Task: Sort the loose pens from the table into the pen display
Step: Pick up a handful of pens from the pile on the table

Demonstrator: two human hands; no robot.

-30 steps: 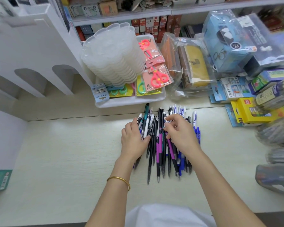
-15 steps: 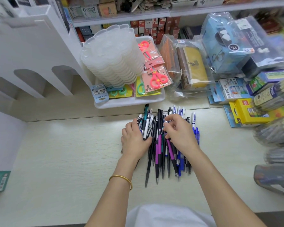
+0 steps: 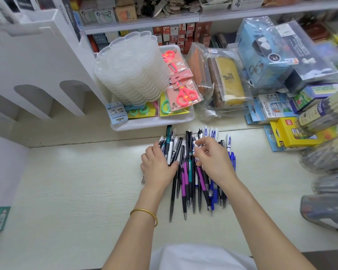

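A pile of loose pens (image 3: pixel 185 184), black, purple, blue and white, lies side by side on the pale table (image 3: pixel 76 191). My left hand (image 3: pixel 157 169) lies over the pile's left side, with its thumb and fingers wrapped around a few teal, white and black pens. My right hand (image 3: pixel 213 162) hovers over the middle of the pile with curled fingers, and its fingertips pinch the top of a white pen (image 3: pixel 194 143). The pen display (image 3: pixel 320 117), with tilted holders full of pens, is blurred at the right edge.
A white tray (image 3: pixel 152 123) with packed scissors and a stack of clear lids stands just behind the pens. Bagged cases, boxes and a yellow crayon box (image 3: pixel 293 133) crowd the back right. A white arched rack (image 3: pixel 37 75) fills the back left.
Both hands stay on the pile. My left hand has closed a little more around its few pens, and my right fingers have shifted to the white pen's top.
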